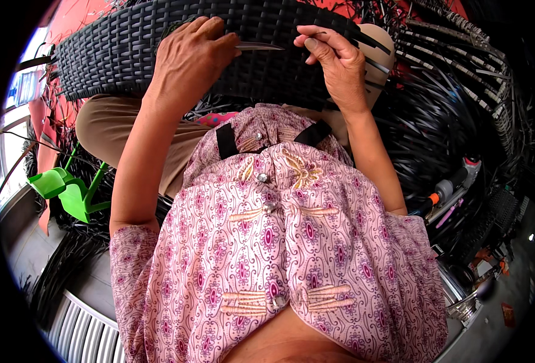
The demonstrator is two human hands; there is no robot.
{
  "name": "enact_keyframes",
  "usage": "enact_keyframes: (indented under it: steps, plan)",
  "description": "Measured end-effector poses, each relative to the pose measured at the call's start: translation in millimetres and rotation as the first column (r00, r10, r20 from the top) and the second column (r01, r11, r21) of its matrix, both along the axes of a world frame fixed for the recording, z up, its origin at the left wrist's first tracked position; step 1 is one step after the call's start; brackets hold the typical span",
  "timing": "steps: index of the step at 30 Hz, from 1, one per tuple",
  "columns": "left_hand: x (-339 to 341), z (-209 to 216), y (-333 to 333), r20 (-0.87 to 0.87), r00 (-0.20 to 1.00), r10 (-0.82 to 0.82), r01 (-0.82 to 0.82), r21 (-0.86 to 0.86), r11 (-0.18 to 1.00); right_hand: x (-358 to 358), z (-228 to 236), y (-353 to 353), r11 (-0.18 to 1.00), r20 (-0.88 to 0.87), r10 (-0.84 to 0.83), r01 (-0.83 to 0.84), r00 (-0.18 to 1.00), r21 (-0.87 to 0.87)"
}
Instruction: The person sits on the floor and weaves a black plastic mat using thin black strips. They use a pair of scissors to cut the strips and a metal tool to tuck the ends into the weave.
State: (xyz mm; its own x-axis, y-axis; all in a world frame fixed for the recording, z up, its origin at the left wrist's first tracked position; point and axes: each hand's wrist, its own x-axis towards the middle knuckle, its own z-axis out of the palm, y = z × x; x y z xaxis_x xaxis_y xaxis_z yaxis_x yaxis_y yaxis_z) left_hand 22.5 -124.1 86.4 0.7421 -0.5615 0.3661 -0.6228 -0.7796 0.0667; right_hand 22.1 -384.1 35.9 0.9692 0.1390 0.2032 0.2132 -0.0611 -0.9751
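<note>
My left hand is closed round a tool over the weave. Its pointed grey metal blade sticks out toward the right; the handle is hidden in the fist, so I cannot tell a knife from scissors. My right hand is raised beyond the blade's tip, apart from it. Its thumb and fingers are pinched together, with a small dark bit at the fingertips too fine to name. Behind both hands a curved black woven panel lies across my lap. Loose flat strips poke from its right end.
A big heap of black strips lies at my right. Beside it rests a tool with a grey head and orange band. Green plastic pieces stand at my left. A white slatted surface is at the lower left.
</note>
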Motion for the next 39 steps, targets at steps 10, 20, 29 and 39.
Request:
enact_keyframes:
  steps: [10,20,29,39]
  plan:
    - [20,-9,6,-0.070,0.995,-0.076,0.071,-0.071,0.995,-3,-5,-9,0.970,-0.091,-0.056,0.075,0.994,0.230]
    - [40,-26,12,-0.251,0.959,-0.132,0.069,-0.246,0.967,-1,-12,-9,0.924,-0.154,-0.016,0.073,0.988,0.376]
    - [35,-35,-5,-0.276,0.951,-0.139,0.047,-0.314,0.948,1,-11,-11,0.913,-0.163,0.022,0.046,0.986,0.404]
    - [30,-35,-7,-0.259,0.961,-0.100,0.019,-0.297,0.955,-30,28,2,0.710,0.228,-0.188,0.293,0.955,-0.640]
